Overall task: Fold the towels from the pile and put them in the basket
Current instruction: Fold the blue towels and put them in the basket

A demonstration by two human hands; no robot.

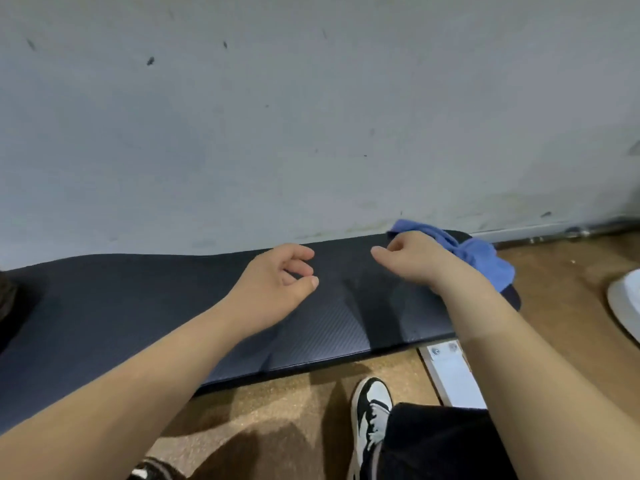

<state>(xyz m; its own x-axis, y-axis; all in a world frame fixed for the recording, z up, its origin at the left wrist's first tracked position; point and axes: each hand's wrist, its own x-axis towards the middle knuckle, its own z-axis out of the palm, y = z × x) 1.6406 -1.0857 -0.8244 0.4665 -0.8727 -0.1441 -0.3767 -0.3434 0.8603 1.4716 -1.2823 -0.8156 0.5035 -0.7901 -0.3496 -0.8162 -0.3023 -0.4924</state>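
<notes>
A crumpled blue towel (478, 258) lies at the right end of a long black padded surface (173, 306), against the wall. My right hand (412, 258) is at the towel's left edge with its fingers curled into the cloth, which bunches up behind the knuckles. My left hand (280, 278) hovers over the bare middle of the surface, fingers loosely curled and holding nothing. No basket and no pile of towels show in the view.
A grey wall (311, 116) rises directly behind the surface. A white rounded object (627, 303) is cut off at the right edge, a dark object (7, 299) at the left edge. Below are brown floor, a white leg (450, 372) and my shoe (370, 414).
</notes>
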